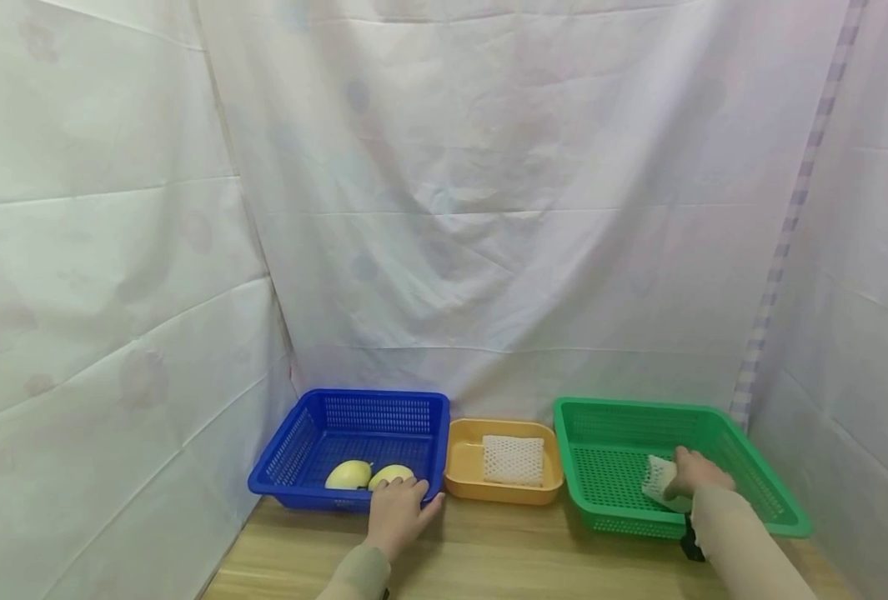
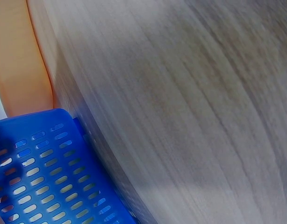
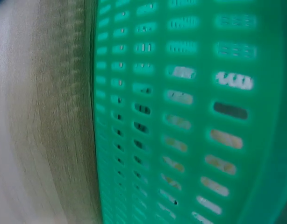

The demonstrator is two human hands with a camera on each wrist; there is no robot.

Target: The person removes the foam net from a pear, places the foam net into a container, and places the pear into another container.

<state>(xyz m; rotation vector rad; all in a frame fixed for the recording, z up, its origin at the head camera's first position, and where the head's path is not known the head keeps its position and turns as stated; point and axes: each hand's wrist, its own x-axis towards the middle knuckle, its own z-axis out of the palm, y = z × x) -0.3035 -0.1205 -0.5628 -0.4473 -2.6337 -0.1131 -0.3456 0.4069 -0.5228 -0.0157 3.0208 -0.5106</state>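
Observation:
Two yellow fruits (image 1: 348,475) lie side by side in the blue basket (image 1: 316,433). My left hand (image 1: 398,492) rests over the basket's front rim, its fingers reaching the right-hand fruit (image 1: 391,474), thumb spread to the right. My right hand (image 1: 678,482) is inside the green basket (image 1: 759,475) and grips a white foam-netted object (image 1: 657,479) on the basket floor. The left wrist view shows only the blue basket's slotted wall (image 2: 40,177). Only the green basket's wall (image 3: 181,116) fills the right wrist view, blurred.
An orange tray (image 1: 462,467) with a white foam net (image 1: 513,459) stands between the baskets. All three sit at the back of a wooden table (image 1: 504,550), against white cloth walls (image 1: 489,208) on three sides. The orange tray's edge (image 2: 17,60) appears beside the tabletop (image 2: 181,116).

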